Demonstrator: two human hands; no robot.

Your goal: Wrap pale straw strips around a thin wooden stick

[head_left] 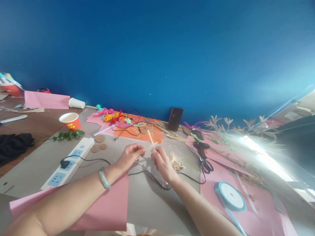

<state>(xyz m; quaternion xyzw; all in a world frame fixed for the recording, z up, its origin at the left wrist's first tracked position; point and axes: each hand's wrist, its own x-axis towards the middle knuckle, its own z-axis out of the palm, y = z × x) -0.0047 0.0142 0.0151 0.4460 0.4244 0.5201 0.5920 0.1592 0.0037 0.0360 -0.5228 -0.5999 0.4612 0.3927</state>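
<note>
Your left hand [130,156] is curled nearly closed, thumb and fingertips pinched on the near end of a thin pale straw strip [150,139] that rises away from you toward the far side. Your right hand [162,161] sits just beside it, fingers bent and pinched at the same strip lower down; how much of the strip each hand has hold of I cannot tell. A pale green bangle [104,178] circles your left wrist.

The strip stands over the middle of the grey work mat [147,200], directly above a small heap of pale straw shavings [176,161] lying just right of your right hand. A thin black cable [147,173] runs across the mat beneath both hands.

To the near left, a pink paper sheet [108,206] lies under your left forearm. Further left lies a white power strip with blue sockets [69,162], one black plug seated in it. Beyond it stands a red paper cup [70,121], with a green leafy sprig [67,135] beside it. At the far centre, a dark phone [175,118] leans against the blue wall [157,49], behind an orange paper sheet [137,131]. On the right lie black-handled scissors [204,160], and nearer you a spool of light blue ribbon [230,196].
</note>
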